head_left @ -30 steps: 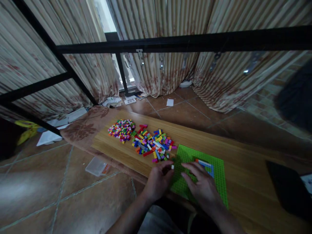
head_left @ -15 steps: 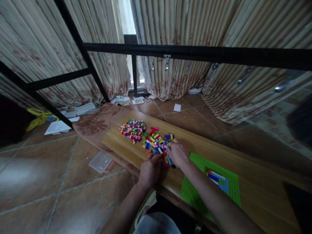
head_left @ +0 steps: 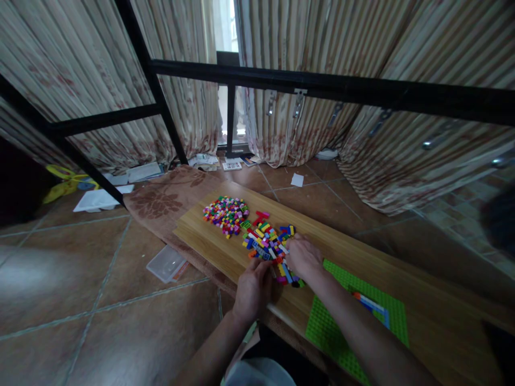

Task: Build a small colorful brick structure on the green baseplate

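A loose pile of mixed toy building bricks (head_left: 265, 242) lies on the wooden tabletop between my hands. My left hand (head_left: 252, 287) rests at the pile's near edge, fingers curled and thumb close to the fingertips. From the right, my right hand (head_left: 302, 257) reaches into the bricks with bent fingers. Whatever either hand pinches is too small or hidden to make out. Under my right forearm lies a green studded baseplate (head_left: 341, 279). Orange, white and blue bricks (head_left: 372, 304) are set on it, partly covered by the arm.
Farther left on the table (head_left: 213, 246) sits a heap of smaller colourful bricks (head_left: 226, 214). A brown patterned cloth (head_left: 161, 198) covers the table's far end. On the tiled floor lies a clear plastic lid or box (head_left: 166, 264). Black metal bars (head_left: 281, 80) stand before the curtains.
The view has shifted slightly, so the table and bricks appear farther right. Both hands stay at the same pile, with only small finger movements. My right forearm now covers more of the baseplate's bricks.
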